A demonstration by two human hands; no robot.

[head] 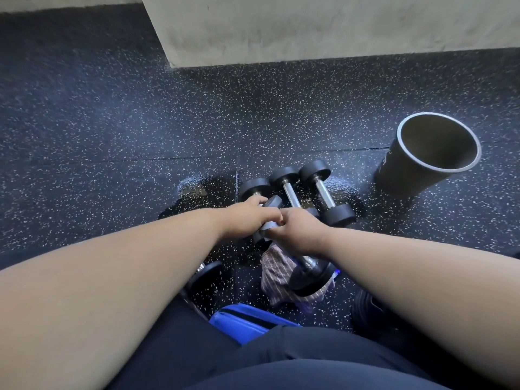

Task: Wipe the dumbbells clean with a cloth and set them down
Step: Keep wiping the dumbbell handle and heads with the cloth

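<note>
In the lower middle of the frame a black round-headed dumbbell with a chrome bar (308,270) runs diagonally, its near head low and right, its far grey-faced head up by the knuckles. The right hand (298,235) curls around the bar of this dumbbell and grips it. The left hand (247,218) reaches in from the left, its fingers bent over the bar of a second black dumbbell (254,187), whose far head shows above the fingers; I cannot tell how firmly it holds. The two hands touch at the centre of the frame. Under the gripped dumbbell lies a crumpled pinkish striped cloth (274,280) on the floor. Just right of the hands, two more black dumbbells with chrome bars, one (291,192) beside the other (326,192), lie side by side on the black speckled rubber floor (112,136). A wet, glossy patch shows on the floor around them. At the right of the frame a dark cylindrical bin with an open top (427,156) stands tilted in view. A pale concrete wall (309,26) fills the upper part. A blue folded object (247,319) sits at the bottom centre, against dark-clothed legs
</note>
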